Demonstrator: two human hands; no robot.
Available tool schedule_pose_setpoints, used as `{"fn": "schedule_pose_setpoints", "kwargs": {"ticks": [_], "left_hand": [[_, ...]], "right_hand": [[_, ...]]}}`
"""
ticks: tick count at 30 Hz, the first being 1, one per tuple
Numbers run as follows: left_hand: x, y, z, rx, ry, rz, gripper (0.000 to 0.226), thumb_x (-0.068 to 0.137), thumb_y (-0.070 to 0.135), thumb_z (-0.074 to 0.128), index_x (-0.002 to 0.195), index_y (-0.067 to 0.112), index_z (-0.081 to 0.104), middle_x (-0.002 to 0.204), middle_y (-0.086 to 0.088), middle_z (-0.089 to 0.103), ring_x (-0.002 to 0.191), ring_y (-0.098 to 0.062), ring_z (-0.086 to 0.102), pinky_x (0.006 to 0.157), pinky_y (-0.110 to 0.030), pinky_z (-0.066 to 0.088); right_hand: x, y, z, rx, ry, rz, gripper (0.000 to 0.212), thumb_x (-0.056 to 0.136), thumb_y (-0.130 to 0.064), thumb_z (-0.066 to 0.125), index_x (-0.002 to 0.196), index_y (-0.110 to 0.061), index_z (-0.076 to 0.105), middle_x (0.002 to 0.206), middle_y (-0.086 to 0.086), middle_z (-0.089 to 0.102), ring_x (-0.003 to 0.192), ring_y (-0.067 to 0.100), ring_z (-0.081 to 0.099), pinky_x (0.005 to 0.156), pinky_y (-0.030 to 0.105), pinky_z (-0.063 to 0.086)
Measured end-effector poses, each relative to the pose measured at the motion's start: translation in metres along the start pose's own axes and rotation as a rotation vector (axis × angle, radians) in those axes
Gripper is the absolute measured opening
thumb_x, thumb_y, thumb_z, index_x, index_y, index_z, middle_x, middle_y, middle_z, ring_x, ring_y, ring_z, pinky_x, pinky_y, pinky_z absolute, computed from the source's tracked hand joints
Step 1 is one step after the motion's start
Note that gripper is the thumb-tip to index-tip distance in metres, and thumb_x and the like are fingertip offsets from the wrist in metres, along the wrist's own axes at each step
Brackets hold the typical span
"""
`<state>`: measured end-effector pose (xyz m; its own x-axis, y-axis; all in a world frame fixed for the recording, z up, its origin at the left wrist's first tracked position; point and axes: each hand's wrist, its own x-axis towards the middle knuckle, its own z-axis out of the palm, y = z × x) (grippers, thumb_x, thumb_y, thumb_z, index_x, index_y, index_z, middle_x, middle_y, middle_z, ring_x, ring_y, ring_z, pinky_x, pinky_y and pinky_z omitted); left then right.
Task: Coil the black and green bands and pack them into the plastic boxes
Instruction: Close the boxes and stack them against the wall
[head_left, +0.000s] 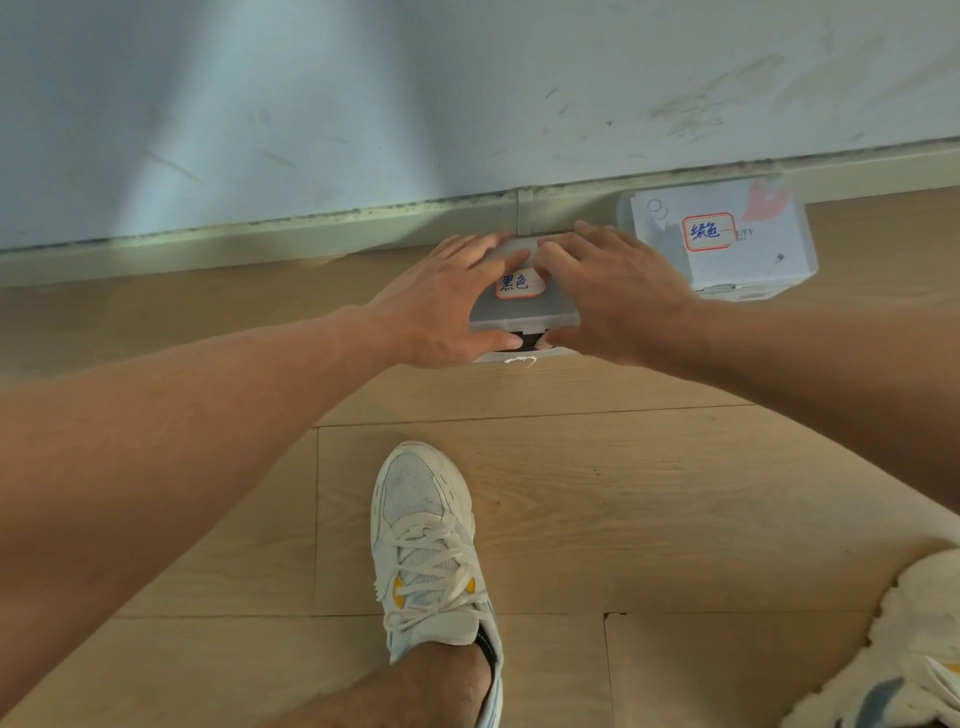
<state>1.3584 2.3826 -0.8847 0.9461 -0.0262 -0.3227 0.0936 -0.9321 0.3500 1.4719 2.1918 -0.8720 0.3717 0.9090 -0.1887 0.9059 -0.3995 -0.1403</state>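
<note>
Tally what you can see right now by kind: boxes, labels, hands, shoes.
Plastic boxes: 2 (black-label box, green-label box)
Labels: 2 (black label, green label)
Hands: 2 (left hand, right hand)
Shoes: 2 (left shoe, right shoe)
Total: 8

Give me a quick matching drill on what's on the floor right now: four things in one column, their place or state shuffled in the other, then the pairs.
Things:
1. black-labelled box
2. green-labelled box
3. left hand
4. white shoe

Places or states:
A. stands by the skirting board with nobody touching it
B. fingers spread over the lid's left part, thumb at the front edge
C. sits under both hands
D. planted on the wooden floor nearer the camera than the boxes

Pairs: 1-C, 2-A, 3-B, 4-D
</note>
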Motion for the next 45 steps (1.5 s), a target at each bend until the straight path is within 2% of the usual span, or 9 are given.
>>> {"fn": "schedule_pose_setpoints", "kwargs": {"ticks": [5, 9, 11, 14, 17, 22, 30, 38, 45], "left_hand": [[0.004, -0.003, -0.016, -0.054, -0.056, -0.029, 0.091, 0.085, 0.072, 0.057, 0.160, 0.028, 0.028, 0.169, -0.002, 0.023, 0.156, -0.023, 0.021, 0.127, -0.043, 0.019], [0.009, -0.001, -0.032, -0.106, -0.028, -0.047, 0.077, 0.086, 0.067, 0.059, 0.153, 0.031, 0.044, 0.145, 0.000, 0.059, 0.129, -0.021, 0.055, 0.104, -0.036, 0.043], [0.011, 0.000, -0.035, -0.093, -0.014, -0.093, 0.068, 0.090, 0.057, 0.065, 0.151, 0.034, 0.046, 0.141, 0.002, 0.061, 0.125, -0.020, 0.056, 0.094, -0.029, 0.038], [0.010, 0.002, -0.037, -0.167, -0.025, -0.111, 0.067, 0.088, 0.047, 0.072, 0.148, 0.030, 0.049, 0.148, 0.005, 0.056, 0.134, -0.019, 0.052, 0.107, -0.033, 0.040], [0.009, 0.003, -0.038, -0.183, -0.040, -0.121, 0.068, 0.086, 0.038, 0.073, 0.150, 0.029, 0.049, 0.151, 0.006, 0.054, 0.136, -0.016, 0.049, 0.112, -0.034, 0.039], [0.012, 0.003, -0.041, -0.258, -0.031, -0.168, 0.063, 0.083, 0.038, 0.069, 0.144, 0.037, 0.054, 0.147, 0.004, 0.057, 0.119, -0.016, 0.058, 0.101, -0.032, 0.047], [0.011, 0.003, -0.039, -0.299, -0.008, -0.199, 0.062, 0.084, 0.033, 0.071, 0.144, 0.037, 0.054, 0.129, 0.010, 0.061, 0.059, 0.006, 0.048, 0.062, -0.012, 0.035], [0.007, 0.008, -0.036, -0.302, 0.007, -0.199, 0.066, 0.084, 0.032, 0.073, 0.146, 0.037, 0.052, 0.143, 0.004, 0.058, 0.062, -0.001, 0.047, 0.063, -0.016, 0.037], [0.005, 0.008, -0.021, -0.283, 0.022, -0.133, 0.085, 0.071, 0.056, 0.072, 0.147, 0.026, 0.050, 0.149, 0.009, 0.050, 0.133, -0.017, 0.050, 0.112, -0.038, 0.042]], "right_hand": [[-0.011, 0.003, 0.007, -0.038, 0.157, 0.032, 0.082, 0.068, -0.057, 0.083, 0.132, -0.015, 0.050, 0.145, 0.010, 0.052, 0.135, 0.033, 0.046, 0.118, 0.049, 0.029], [-0.017, 0.000, 0.005, -0.065, 0.276, -0.008, 0.100, 0.067, -0.058, 0.082, 0.148, -0.018, 0.038, 0.158, 0.016, 0.036, 0.147, 0.039, 0.031, 0.124, 0.055, 0.016], [-0.023, 0.002, -0.001, -0.052, 0.363, -0.128, 0.085, 0.077, -0.056, 0.076, 0.145, -0.017, 0.042, 0.156, 0.019, 0.039, 0.147, 0.040, 0.031, 0.124, 0.055, 0.016], [-0.034, 0.007, 0.002, 0.001, 0.487, -0.424, 0.040, 0.093, -0.035, 0.071, 0.126, -0.016, 0.058, 0.133, 0.015, 0.061, 0.124, 0.037, 0.055, 0.109, 0.052, 0.040], [-0.039, 0.004, 0.018, 0.034, 0.332, -0.494, 0.037, 0.088, -0.012, 0.076, 0.124, -0.010, 0.067, 0.119, 0.012, 0.069, 0.104, 0.033, 0.067, 0.088, 0.048, 0.057], [-0.022, -0.004, 0.031, 0.014, 0.123, -0.345, 0.055, 0.096, -0.017, 0.064, 0.148, -0.008, 0.047, 0.153, 0.009, 0.048, 0.142, 0.034, 0.044, 0.115, 0.049, 0.037], [-0.012, -0.016, 0.018, 0.093, -0.116, -0.227, 0.055, 0.104, -0.005, 0.033, 0.157, -0.022, 0.029, 0.162, -0.008, 0.031, 0.153, 0.014, 0.024, 0.121, 0.040, 0.031], [-0.007, -0.019, 0.010, 0.054, -0.275, -0.157, 0.056, 0.106, -0.007, 0.027, 0.158, -0.027, 0.024, 0.165, -0.015, 0.023, 0.154, 0.011, 0.017, 0.120, 0.040, 0.026], [-0.006, -0.011, 0.016, 0.172, -0.259, -0.137, 0.059, 0.103, -0.005, 0.034, 0.155, -0.032, 0.033, 0.160, -0.015, 0.035, 0.146, 0.016, 0.037, 0.117, 0.037, 0.033]]}}
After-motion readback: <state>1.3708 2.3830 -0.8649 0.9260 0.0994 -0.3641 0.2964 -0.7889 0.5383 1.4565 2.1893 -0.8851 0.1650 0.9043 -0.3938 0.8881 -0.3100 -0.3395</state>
